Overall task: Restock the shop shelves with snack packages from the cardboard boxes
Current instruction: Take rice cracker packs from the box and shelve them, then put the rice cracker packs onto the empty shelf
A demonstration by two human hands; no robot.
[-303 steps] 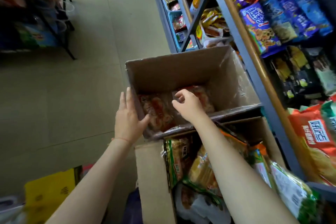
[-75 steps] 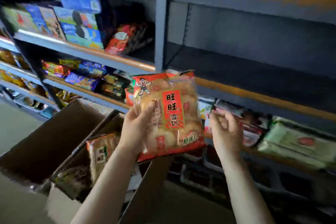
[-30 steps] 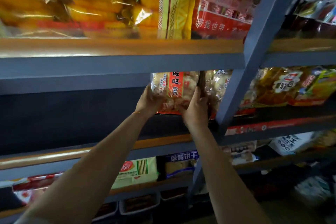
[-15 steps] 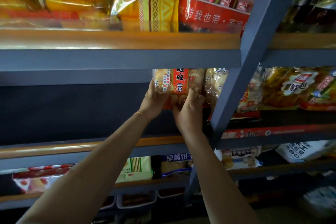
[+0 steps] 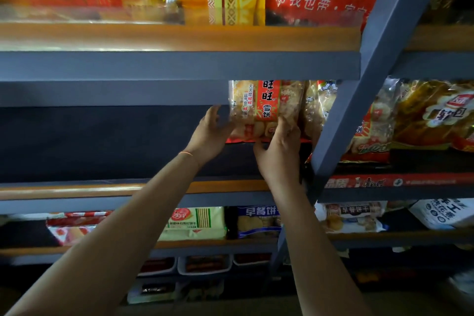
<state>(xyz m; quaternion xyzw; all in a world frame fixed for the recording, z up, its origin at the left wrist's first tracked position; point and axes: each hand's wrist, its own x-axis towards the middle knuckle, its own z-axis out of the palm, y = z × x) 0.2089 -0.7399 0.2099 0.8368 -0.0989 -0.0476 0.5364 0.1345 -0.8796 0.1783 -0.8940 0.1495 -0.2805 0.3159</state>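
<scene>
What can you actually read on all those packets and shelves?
"旺旺 雪饼": red panel on the clear rice-cracker bag at the hands.
"我也带": big red bag on the top shelf.
"早餐饼": dark blue biscuit pack on the lower shelf.
"早餐饼干": white biscuit pack beside it.
Red shelf-edge strip: too blurred.

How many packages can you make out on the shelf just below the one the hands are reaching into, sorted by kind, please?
Red-and-white pack: 1
Pale green cracker pack: 1
Breakfast-biscuit packs: 2
White pack at far right: 1
Total: 5
</scene>
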